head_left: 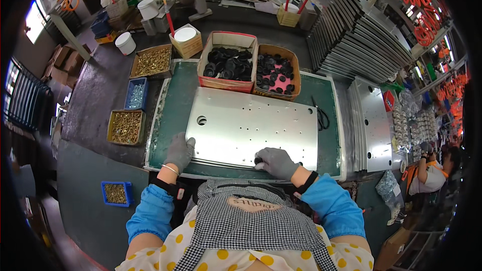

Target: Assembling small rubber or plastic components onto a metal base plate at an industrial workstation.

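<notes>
A flat silver metal plate [241,125] with round holes lies on top of a stack of similar plates, on a green mat [163,120] in front of me. My left hand [179,152], in a grey glove, grips the plate's near left edge, thumb toward the top face. Over the plate's near edge, right of its middle, my gloved right hand [278,162] is closed on a round black rubber plug [258,160]. Beyond the plate stand a red-edged box of larger black plugs [228,64] and a cardboard box [295,73] holding smaller ones.
Small bins of brass-coloured parts [125,126] and a blue bin [136,94] stand to the left. Black-handled scissors [322,117] lie right of the plate. More plates [374,125] stack farther right, below tall dark metal panels [356,35]. Another person [427,175] works at far right.
</notes>
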